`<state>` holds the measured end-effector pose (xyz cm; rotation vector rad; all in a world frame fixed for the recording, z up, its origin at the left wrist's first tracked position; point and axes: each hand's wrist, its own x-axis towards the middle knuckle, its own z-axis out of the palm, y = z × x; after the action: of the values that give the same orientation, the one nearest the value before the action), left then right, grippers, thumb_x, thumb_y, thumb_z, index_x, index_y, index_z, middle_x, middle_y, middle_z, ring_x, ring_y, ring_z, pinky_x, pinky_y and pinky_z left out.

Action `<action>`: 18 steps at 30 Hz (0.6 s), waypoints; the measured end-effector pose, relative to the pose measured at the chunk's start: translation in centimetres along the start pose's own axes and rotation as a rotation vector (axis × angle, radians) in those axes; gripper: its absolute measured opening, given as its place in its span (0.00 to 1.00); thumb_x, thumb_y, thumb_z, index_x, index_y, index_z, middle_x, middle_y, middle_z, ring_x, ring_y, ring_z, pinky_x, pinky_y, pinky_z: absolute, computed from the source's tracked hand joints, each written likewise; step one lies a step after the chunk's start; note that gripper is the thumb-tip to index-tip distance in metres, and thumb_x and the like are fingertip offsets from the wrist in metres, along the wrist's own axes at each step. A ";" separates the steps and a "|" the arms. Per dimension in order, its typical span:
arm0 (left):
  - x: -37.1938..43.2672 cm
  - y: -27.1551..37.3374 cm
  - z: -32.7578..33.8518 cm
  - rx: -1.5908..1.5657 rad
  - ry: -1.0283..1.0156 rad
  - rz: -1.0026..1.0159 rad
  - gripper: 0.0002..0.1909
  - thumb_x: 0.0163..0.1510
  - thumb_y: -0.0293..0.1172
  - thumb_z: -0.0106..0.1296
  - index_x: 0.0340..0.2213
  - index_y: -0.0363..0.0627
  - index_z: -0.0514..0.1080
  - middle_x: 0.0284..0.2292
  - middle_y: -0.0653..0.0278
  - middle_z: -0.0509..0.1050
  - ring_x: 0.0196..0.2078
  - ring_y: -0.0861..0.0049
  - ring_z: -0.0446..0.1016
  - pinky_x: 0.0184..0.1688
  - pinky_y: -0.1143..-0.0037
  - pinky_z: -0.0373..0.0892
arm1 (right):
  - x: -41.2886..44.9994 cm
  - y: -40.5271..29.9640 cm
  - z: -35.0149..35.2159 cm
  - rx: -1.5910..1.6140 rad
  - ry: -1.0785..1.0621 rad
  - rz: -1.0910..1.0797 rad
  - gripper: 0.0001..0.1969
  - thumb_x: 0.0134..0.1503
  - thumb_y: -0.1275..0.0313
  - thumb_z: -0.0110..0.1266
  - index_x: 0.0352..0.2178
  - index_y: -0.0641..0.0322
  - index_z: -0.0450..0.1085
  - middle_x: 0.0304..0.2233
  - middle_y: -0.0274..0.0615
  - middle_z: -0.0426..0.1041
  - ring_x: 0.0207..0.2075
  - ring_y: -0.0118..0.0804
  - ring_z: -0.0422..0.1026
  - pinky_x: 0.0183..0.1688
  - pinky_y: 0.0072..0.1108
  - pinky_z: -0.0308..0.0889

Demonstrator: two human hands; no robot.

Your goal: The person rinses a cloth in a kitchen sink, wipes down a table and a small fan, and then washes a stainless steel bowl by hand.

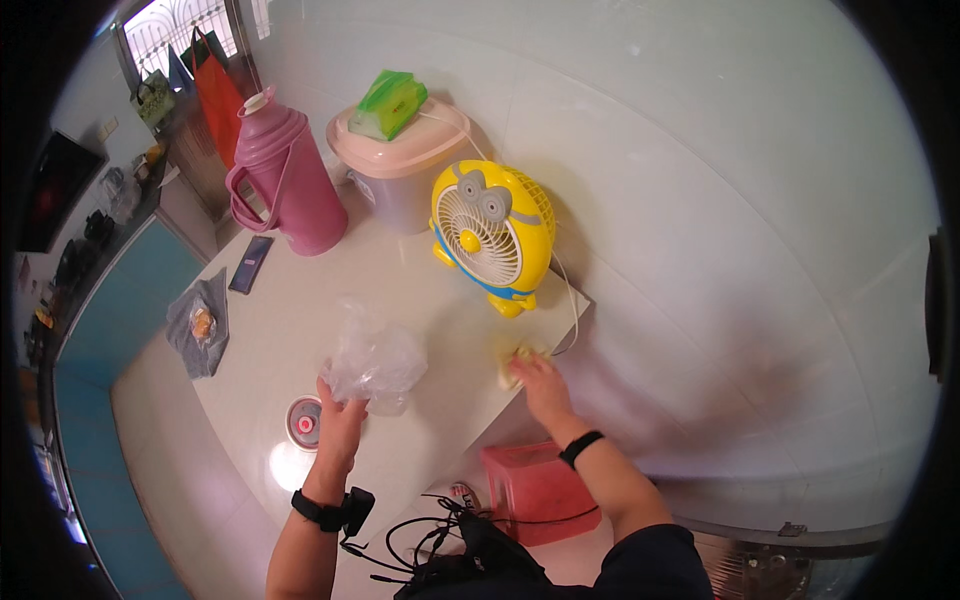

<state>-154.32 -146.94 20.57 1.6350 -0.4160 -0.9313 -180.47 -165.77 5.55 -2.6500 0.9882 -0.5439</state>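
My left hand (343,424) grips a clear plastic bag (379,364), which is crumpled and held just over the white tabletop (420,300). Partly behind that wrist sits a round container with a red-centred lid (304,421). On the right, my right hand (541,382) presses a pale yellow cloth (513,370) against the table near its edge; the fingers look slightly blurred. Just beyond the cloth stands a yellow and blue cartoon-shaped fan (495,232), its white cable running down past the table corner.
A pink thermos jug (296,180) and a lidded plastic bin (405,187) with a green tissue pack (390,103) stand at the back. A phone (250,264) and a grey cloth (201,352) bearing a wrapped food item lie left. Below the table's edge is a red plastic stool (540,487).
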 end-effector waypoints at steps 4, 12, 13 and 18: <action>-0.5 -2.1 -1.7 0.094 -0.042 0.144 0.37 0.50 0.34 0.47 0.56 0.56 0.38 0.51 0.61 0.56 0.51 0.68 0.59 0.46 0.67 0.62 | 5.3 3.7 -0.1 -0.101 0.088 0.199 0.17 0.49 0.76 0.38 0.41 0.53 0.68 0.46 0.35 0.67 0.50 0.45 0.61 0.51 0.30 0.57; -3.8 -1.3 -1.9 -0.032 -0.015 0.095 0.40 0.42 0.18 0.40 0.56 0.42 0.39 0.54 0.52 0.48 0.54 0.65 0.53 0.53 0.72 0.56 | 12.4 7.4 -0.2 -0.247 0.055 0.445 0.21 0.50 0.75 0.38 0.47 0.50 0.62 0.55 0.36 0.56 0.57 0.44 0.50 0.54 0.37 0.50; -4.3 -1.1 -1.9 -0.058 -0.048 0.052 0.38 0.44 0.19 0.41 0.56 0.42 0.41 0.54 0.51 0.48 0.53 0.65 0.55 0.52 0.72 0.58 | 12.7 7.4 -0.1 -0.244 0.054 0.441 0.21 0.50 0.75 0.38 0.47 0.50 0.62 0.55 0.36 0.56 0.57 0.44 0.50 0.54 0.37 0.50; -8.0 0.0 -3.7 -0.114 0.035 0.124 0.27 0.50 0.23 0.41 0.52 0.44 0.51 0.52 0.58 0.53 0.47 0.70 0.62 0.45 0.71 0.66 | 12.4 5.4 1.6 -0.303 0.162 0.588 0.21 0.52 0.74 0.38 0.49 0.54 0.60 0.54 0.39 0.56 0.57 0.49 0.49 0.53 0.39 0.50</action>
<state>-156.53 -138.87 23.47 1.5026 -0.4269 -0.8180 -174.25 -177.85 5.27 -2.3856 1.9360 -0.5007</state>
